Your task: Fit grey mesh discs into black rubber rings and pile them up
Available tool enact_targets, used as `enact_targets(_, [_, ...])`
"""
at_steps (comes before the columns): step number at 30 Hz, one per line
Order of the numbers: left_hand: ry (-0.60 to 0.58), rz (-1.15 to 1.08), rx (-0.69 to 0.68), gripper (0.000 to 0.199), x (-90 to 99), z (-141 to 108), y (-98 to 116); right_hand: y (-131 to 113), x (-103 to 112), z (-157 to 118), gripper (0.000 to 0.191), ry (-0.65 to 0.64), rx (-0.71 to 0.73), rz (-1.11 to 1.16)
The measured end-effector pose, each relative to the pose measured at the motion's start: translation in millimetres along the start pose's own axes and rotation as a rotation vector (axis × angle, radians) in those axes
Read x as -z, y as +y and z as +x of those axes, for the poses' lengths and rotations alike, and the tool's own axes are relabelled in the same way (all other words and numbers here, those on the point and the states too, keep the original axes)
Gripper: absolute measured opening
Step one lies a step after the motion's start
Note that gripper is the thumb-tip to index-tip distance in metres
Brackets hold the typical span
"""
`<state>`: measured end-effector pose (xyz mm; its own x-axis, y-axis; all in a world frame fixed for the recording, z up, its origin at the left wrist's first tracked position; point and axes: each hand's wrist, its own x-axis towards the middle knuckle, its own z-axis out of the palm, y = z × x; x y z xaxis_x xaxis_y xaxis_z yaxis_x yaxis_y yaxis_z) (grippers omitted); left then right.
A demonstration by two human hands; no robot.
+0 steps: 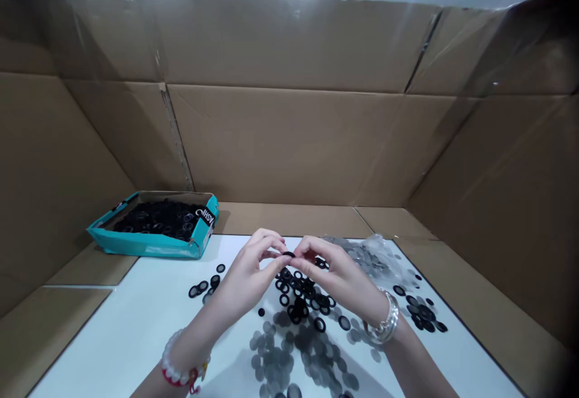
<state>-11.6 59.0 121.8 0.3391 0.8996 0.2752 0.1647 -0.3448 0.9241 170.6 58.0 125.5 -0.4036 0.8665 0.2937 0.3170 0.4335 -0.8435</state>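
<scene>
Nearest, the left hand [246,274], with a beaded bracelet [181,365] at the wrist, and the right hand [337,274], with a silver bangle [385,319], are raised over the table, fingertips closed to a narrow pinch on one small black ring [288,254], held just above the pile. The ring looks light and soft, probably rubber, bendy and a bit slippery, so its rim between finger and thumb seems the place to grip. Grey discs [275,353] lie spread under the wrists on the white table [136,337], loose black rings [298,295] heap directly under the hands, and smaller groups sit left and right. Farther right is a clear plastic bag [371,256]. Far left, a teal box [145,244] full of black rings sits on a cardboard floor [289,220], with cardboard walls [289,145] behind.
</scene>
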Motion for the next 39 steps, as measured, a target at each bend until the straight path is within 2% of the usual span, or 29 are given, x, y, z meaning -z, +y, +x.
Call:
enact_targets(3, [-0.017, 0.105, -0.027, 0.011, -1.9, -2.4, -0.6, 0.6, -0.2, -0.3, 0.015, -0.031, -0.008, -0.009])
enact_targets(8, [0.042, 0.296, -0.067, 0.011, -5.5, -7.6, 1.4, 0.0, 0.1, -2.0, 0.022, -0.035, -0.031, 0.021])
enact_targets(11, [0.070, 0.324, -0.103, 0.011, -6.6, -8.3, 2.2, -0.9, -0.2, -3.6, 0.021, -0.008, -0.028, 0.013])
enact_targets(13, [0.108, 0.276, -0.098, 0.011, -7.8, -7.3, 2.5, -0.6, -1.5, -3.4, 0.020, 0.006, -0.012, -0.003])
enact_targets(16, [0.142, 0.032, 0.016, 0.013, -10.5, -4.9, 2.9, 0.5, -3.9, -0.9, 0.012, 0.016, 0.016, -0.028])
enact_targets(18, [0.137, -0.151, 0.109, 0.012, -11.4, -3.4, 3.2, 0.9, -4.7, 0.9, 0.007, 0.027, 0.037, -0.055])
enact_targets(20, [0.110, -0.233, 0.145, 0.014, -10.1, -2.4, 3.5, 1.3, -4.5, 1.6, 0.008, 0.039, 0.063, -0.092])
enact_targets(24, [0.004, -0.075, 0.082, 0.010, -2.2, -1.8, 3.3, 2.5, -3.0, -0.3, 0.014, 0.031, 0.082, -0.131])
enact_targets(27, [0.076, 0.134, 0.021, 0.010, 0.6, -2.7, 3.1, 1.1, -2.6, -2.6, 0.020, -0.012, 0.033, -0.107])
enact_targets(29, [0.134, 0.179, 0.004, 0.010, -1.5, -3.6, 3.9, -1.4, -2.3, -3.7, 0.024, -0.046, -0.014, -0.077])
enact_targets(32, [0.167, 0.069, 0.025, 0.010, -7.6, -4.4, 6.3, -5.8, -1.4, -4.3, 0.025, -0.045, -0.042, -0.032])
enact_targets(35, [0.196, -0.126, 0.118, 0.010, -11.4, -4.1, 8.3, -7.8, -0.2, -4.1, 0.016, -0.010, -0.012, -0.026])
enact_targets(39, [0.138, -0.192, 0.179, 0.016, -9.0, -2.3, 8.0, -6.3, 1.0, -3.2, 0.013, -0.026, 0.038, -0.087])
